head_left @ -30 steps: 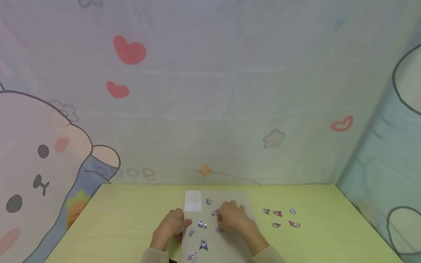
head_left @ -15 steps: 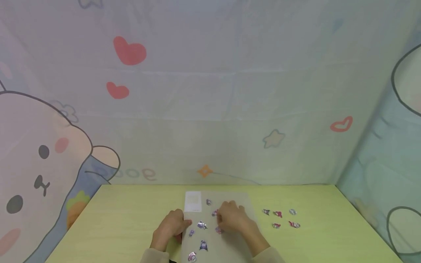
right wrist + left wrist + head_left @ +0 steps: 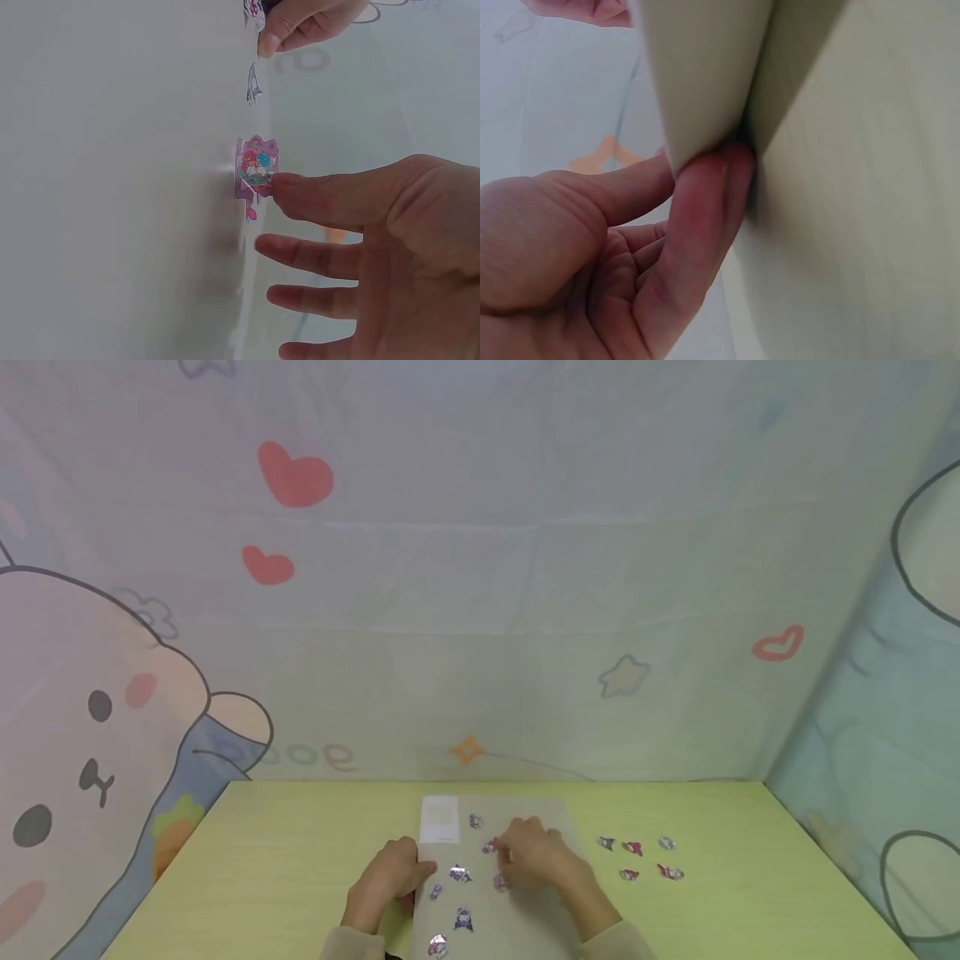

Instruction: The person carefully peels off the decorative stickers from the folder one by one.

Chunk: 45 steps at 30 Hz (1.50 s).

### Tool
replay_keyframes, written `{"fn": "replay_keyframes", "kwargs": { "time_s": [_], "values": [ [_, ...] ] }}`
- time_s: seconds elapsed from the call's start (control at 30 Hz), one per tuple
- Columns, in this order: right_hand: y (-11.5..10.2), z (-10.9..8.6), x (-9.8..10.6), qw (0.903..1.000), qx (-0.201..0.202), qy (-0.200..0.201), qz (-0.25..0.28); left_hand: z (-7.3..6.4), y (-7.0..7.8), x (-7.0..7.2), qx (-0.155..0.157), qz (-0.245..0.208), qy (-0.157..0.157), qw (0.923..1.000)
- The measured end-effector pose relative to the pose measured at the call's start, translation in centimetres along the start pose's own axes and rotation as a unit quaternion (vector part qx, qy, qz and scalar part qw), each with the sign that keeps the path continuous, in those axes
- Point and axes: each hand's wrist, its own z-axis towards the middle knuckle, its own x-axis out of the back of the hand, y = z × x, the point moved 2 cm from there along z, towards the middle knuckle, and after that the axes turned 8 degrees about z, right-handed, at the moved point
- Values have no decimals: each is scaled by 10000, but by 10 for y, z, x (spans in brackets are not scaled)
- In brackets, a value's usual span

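A beige board (image 3: 525, 935) lies on the table with several small shiny cartoon stickers on it, including a dark purple one (image 3: 463, 919). My left hand (image 3: 386, 878) grips its left edge, thumb on top. In the left wrist view, the fingers (image 3: 697, 217) curl beneath the board (image 3: 697, 67). Over the board's right half, my right hand (image 3: 542, 853) pinches a purple-edged sticker (image 3: 256, 166) showing two small figures. The right wrist view shows the thumb (image 3: 315, 196) against this sticker, which stands out from the surface; the fingertip behind it is hidden. Other fingers are spread.
Right of the board, several loose stickers (image 3: 632, 848) lie on the yellow-green table (image 3: 735, 902). A white paper square (image 3: 440, 820) sits at the board's upper left corner. A printed cloth (image 3: 480, 610) hangs behind the table.
The right hand has shifted very slightly to the right, with the pinched sticker moving a little with it. The left hand and the board stay in place.
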Motion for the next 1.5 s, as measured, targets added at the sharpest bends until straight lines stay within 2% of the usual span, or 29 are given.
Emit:
{"fn": "replay_keyframes", "kwargs": {
  "time_s": [0.2,0.3,0.67,0.9,1.13,1.5],
  "values": [
    [6,-1,4,10000,94,12,30,0,0,1,-86,72,26,9999],
    [12,-2,9,9998,6,115,143,0,-1,1,-98,137,35,9999],
    [59,-26,52,9908,-901,735,691,-1,1,0,-139,67,-9,9999],
    [92,-41,68,9872,-1354,737,401,-1,2,4,-15,99,49,9999],
    [111,-48,67,9836,-1580,662,572,-2,0,2,-24,59,58,10000],
    [110,-47,55,9833,-1667,674,265,-2,0,0,-25,-7,53,10000]
  ]
}}
